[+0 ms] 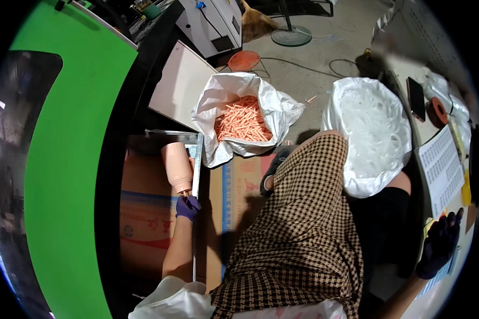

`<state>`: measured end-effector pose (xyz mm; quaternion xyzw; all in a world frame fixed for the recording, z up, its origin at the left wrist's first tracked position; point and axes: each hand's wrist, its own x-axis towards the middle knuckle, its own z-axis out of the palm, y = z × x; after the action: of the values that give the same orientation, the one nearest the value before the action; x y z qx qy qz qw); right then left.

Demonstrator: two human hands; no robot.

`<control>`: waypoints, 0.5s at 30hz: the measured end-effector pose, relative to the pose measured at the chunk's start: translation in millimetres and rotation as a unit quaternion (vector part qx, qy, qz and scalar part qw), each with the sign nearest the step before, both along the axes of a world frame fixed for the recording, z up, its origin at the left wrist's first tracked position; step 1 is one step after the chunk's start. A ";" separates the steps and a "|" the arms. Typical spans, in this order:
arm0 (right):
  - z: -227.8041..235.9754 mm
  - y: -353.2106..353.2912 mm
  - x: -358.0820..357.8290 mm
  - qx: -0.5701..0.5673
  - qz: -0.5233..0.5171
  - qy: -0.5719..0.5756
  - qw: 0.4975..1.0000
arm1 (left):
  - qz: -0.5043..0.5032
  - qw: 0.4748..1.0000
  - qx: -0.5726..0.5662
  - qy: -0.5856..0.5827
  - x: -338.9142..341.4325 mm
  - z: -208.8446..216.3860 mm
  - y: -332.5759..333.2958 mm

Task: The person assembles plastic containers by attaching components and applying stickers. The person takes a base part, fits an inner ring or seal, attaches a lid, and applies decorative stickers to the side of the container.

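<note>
My left hand (pixel 187 206), in a purple glove, is closed on the narrow end of a peach-coloured plastic bottle (pixel 176 164). The bottle's wide end points away from me, over the metal edge of an opening beside the green machine (pixel 82 111). Over at the far right, my right hand (pixel 440 242), in a dark purple glove, is over the table's edge. Its fingers are stretched out, and nothing shows in them. A printed sheet (pixel 440 167) lies just beyond that hand.
A white sack (pixel 210 98) of peach-coloured plastic sticks (pixel 244 121) stands ahead. Right of it is another white sack (pixel 351 178) of clear plastic pieces (pixel 370 119). A phone (pixel 415 99) and a brown tape roll (pixel 437 111) lie on the right table. A red stool (pixel 244 61) stands farther off.
</note>
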<state>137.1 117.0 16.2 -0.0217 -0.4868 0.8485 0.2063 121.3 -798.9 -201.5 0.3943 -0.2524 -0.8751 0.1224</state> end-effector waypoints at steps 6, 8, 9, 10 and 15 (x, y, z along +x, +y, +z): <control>20.0 -56.2 16.6 0.186 -0.155 -0.074 0.968 | -0.176 0.961 0.205 -0.055 -45.2 -14.5 -23.7; 33.4 -62.8 20.4 0.271 -0.230 -0.107 0.928 | 0.044 0.981 0.079 -0.174 -80.3 -30.8 9.2; 31.4 -55.9 22.9 0.202 -0.248 -0.127 0.939 | 0.015 0.998 -0.014 -0.064 -88.3 -31.1 9.2; 29.3 -50.8 25.4 0.165 -0.257 -0.136 0.942 | 0.015 0.998 -0.046 -0.026 -94.6 -28.3 5.5; 22.7 -73.5 18.1 0.146 -0.150 -0.192 0.959 | 0.118 0.951 -0.257 -0.123 -120.2 22.5 -19.7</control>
<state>155.2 43.5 38.9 -0.2270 -0.6268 0.7074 0.2349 1.1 -818.6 -179.0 0.4807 -0.4337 -0.7048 0.2899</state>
